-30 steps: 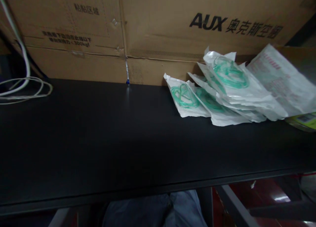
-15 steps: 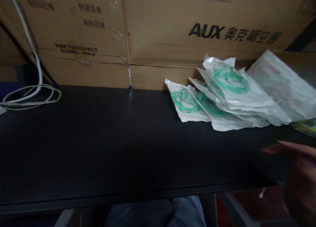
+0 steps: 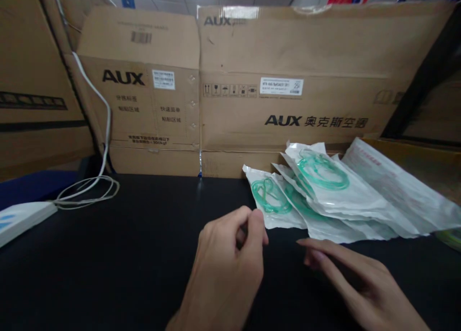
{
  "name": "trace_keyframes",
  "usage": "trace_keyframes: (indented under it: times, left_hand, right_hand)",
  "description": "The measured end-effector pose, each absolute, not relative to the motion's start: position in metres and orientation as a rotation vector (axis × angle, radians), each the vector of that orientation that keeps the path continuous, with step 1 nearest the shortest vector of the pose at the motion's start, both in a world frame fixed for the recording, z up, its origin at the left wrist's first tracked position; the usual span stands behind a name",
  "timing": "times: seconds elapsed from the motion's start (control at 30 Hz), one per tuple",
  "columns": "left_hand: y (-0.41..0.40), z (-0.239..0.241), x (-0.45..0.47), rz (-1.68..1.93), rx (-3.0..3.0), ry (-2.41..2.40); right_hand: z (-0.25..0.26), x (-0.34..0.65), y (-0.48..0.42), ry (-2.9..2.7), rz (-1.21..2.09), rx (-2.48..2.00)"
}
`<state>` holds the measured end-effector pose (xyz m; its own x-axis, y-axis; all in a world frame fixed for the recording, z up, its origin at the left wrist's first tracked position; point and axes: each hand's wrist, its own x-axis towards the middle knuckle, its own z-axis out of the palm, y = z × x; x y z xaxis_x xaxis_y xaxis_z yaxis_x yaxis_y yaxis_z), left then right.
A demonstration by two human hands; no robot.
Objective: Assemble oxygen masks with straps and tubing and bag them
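Two empty hands (image 3: 230, 259) — several packets (image 3: 317, 196)

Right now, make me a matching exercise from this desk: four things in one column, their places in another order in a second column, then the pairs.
Things
1. left hand
2. right hand
3. coiled white cable
4. sealed packets of green tubing

Places
A. far left of the black desk
B. fanned out at the right, before the AUX cartons
C. flat on the desk, fingers pointing left
D. loosely curled, beside the nearest packet's corner

Pairs: 1-D, 2-C, 3-A, 4-B
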<state>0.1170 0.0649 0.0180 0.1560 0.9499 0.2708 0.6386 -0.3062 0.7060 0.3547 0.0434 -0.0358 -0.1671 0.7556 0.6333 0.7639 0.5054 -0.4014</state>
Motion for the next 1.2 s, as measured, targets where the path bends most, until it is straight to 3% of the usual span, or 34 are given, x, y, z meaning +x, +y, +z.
trace_keyframes:
  times: [0.2,0.37,0.57,0.8,1.2]
  left_hand:
    - [0.164,0.029,0.124,0.693,1.986,1.665]
    - [0.22,0.006,0.149,0.55,1.808,1.571]
    - [0.229,-0.004,0.147,0.56,1.784,1.499]
    - [0.226,0.002,0.082,0.558,1.652,1.476]
    - [0.232,-0.029,0.062,0.795,1.581,1.368]
  right_hand:
    - [0.004,0.308,0.11,-2.198,0.029,-1.299]
    - [-0.001,0.294,0.163,-2.23,-0.022,-1.366]
    - [-0.024,0.311,0.181,-2.175,-0.115,-1.594]
    - [-0.033,0.323,0.191,-2.123,-0.129,-1.728]
    - [-0.034,0.32,0.193,-1.951,0.279,-1.666]
